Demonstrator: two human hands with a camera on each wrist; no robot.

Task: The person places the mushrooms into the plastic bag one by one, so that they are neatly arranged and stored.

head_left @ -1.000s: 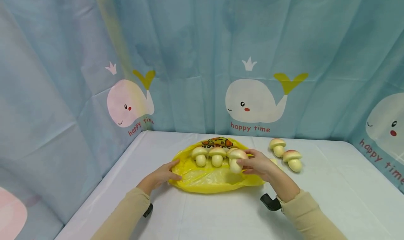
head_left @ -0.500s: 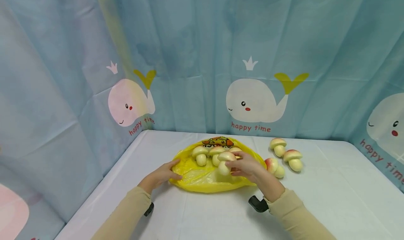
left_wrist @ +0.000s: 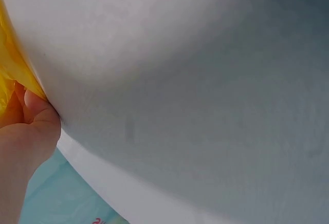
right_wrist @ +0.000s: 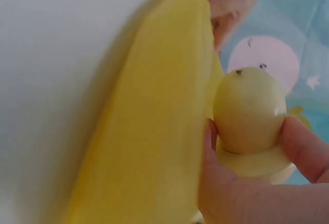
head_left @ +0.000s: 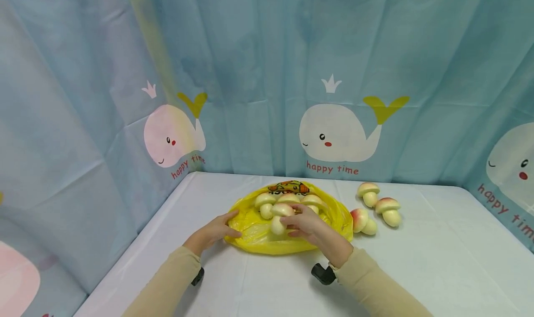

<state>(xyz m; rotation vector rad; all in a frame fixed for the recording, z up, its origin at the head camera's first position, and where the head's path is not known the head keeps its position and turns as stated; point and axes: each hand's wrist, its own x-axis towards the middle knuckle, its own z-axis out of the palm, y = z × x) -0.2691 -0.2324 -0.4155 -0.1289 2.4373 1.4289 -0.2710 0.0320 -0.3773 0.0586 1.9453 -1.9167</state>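
Observation:
A yellow plastic bag [head_left: 267, 247] lies spread on the table with its mouth open. My left hand [head_left: 212, 233] holds the bag's left edge, thumb and forefinger apart at the rim; the left wrist view shows the thumb [left_wrist: 38, 106] against the yellow plastic. Over the bag's opening, my right hand [head_left: 306, 224] pinches a toy mushroom [head_left: 278, 224] between thumb and fingers, cap up. Seen close in the right wrist view, its pale rounded stem [right_wrist: 249, 111] sits between the fingertips. Behind it, three more mushrooms [head_left: 264, 206] stand in a row inside the bag.
Three cream mushrooms with reddish caps lie right of the bag: one at the back [head_left: 369, 194], one beside it [head_left: 389, 212], one near the bag's rim [head_left: 363, 222]. The white table [head_left: 450, 247] ends at a blue curtain [head_left: 258, 76] printed with whales.
My right hand has carried the mushroom leftward across the bag's opening, uncovering the mushroom beside the bag's right rim. My left hand has stayed at the bag's left edge.

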